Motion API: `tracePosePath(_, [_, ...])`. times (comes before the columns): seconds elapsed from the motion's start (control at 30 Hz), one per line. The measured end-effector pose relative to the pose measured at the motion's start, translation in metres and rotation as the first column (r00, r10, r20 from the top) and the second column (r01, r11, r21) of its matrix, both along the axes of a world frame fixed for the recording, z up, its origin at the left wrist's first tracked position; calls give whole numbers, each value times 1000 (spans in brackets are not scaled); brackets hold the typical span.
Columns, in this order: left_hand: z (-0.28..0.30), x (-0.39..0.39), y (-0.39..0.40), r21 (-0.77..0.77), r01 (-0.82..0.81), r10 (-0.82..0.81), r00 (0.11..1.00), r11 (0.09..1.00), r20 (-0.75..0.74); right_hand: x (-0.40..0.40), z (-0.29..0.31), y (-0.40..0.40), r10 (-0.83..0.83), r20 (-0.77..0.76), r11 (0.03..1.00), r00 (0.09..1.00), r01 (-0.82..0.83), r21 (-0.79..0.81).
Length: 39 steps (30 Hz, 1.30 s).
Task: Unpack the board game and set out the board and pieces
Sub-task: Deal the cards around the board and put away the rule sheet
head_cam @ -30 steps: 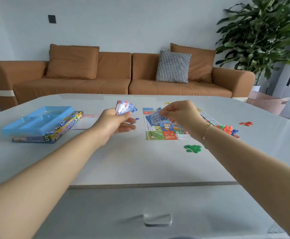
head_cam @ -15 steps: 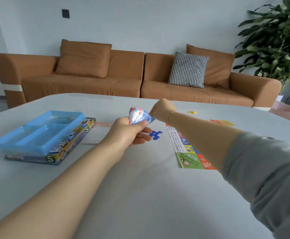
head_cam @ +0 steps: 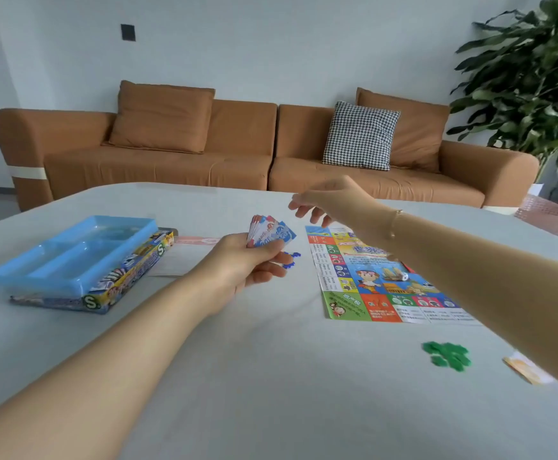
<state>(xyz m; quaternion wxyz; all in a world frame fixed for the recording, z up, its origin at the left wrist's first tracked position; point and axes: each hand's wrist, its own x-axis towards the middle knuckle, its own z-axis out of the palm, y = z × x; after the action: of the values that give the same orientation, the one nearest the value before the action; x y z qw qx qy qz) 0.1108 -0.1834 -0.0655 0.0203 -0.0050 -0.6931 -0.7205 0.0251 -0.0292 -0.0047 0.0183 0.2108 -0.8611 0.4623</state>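
Observation:
My left hand (head_cam: 242,263) grips a fanned stack of game cards (head_cam: 269,231) above the grey table (head_cam: 237,376). My right hand (head_cam: 329,200) hovers empty, fingers loosely spread, just right of the cards and over the far edge of the colourful game board (head_cam: 380,280), which lies flat with my right forearm across it. Small blue pieces (head_cam: 292,258) lie under my left fingers. Green pieces (head_cam: 446,355) lie in a heap at the near right. The game box (head_cam: 131,273) with the blue plastic tray (head_cam: 71,254) on it stands at the left.
A sheet of paper (head_cam: 184,257) lies between the box and my left hand. An orange card (head_cam: 526,370) lies at the near right. A brown sofa (head_cam: 237,151) and a large plant (head_cam: 533,81) stand beyond the table.
My right hand has lifted away from the card stack and opened, moving right and up. My view has shifted, bringing the green pieces back into sight. The left hand keeps the cards.

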Motion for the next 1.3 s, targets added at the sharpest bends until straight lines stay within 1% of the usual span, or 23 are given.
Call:
tracePosePath(0.13, [-3,7,8,-11,69,-69,998,998,-13,31,2,19,48,-22,991,999,-45,126])
tracePosePath(0.2, [-3,10,12,-26,96,-96,995,995,-12,38,-1,21,54,-26,988,998,-50,146])
tracePosePath(0.4, [-2,13,14,-46,144,-146,989,989,-40,44,-10,16,48,-39,995,998,-45,85])
tracePosePath(0.63, [3,16,14,65,169,-166,985,983,-48,46,-11,18,42,-58,998,997,-40,46])
tracePosePath(0.77, [1,15,14,39,133,-129,987,990,-94,46,-15,22,38,-58,999,998,-37,29])
tracePosePath(0.9, [-1,13,13,-8,76,-76,989,997,-128,51,-17,26,21,-18,998,1000,-19,59])
tracePosePath(0.97, [-2,11,13,-21,54,-56,989,998,-137,52,-17,26,17,1,1000,1000,-17,26])
tracePosePath(1.07, [-3,11,13,-16,57,-59,989,998,-137,52,-18,24,-5,3,1000,1000,5,-8])
tracePosePath(1.3, [-4,10,15,-38,70,-74,990,997,-121,51,-19,29,-46,7,999,999,46,10])
